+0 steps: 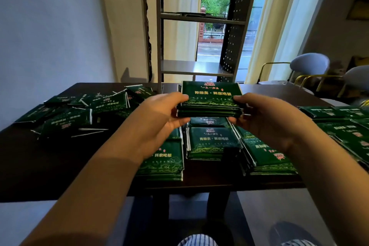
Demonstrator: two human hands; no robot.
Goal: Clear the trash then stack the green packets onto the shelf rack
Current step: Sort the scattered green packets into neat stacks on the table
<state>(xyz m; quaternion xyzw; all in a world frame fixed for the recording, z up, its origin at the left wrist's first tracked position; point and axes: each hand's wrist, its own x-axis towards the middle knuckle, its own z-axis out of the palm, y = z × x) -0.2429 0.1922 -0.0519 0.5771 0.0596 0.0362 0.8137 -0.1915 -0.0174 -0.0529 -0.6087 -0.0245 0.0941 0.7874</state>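
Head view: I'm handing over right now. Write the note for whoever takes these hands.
Left hand and right hand each grip an end of a small stack of green packets, lifted above the table, facing the shelf rack.
On the table: loose packets heaped at left, neat stacks in front centre and at right.
Done: some packets squared into stacks; no trash in sight.
Left: set the held stack on the rack, then the rest.

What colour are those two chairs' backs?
Pale grey-blue backs on the chairs, with gold metal frames; head view.
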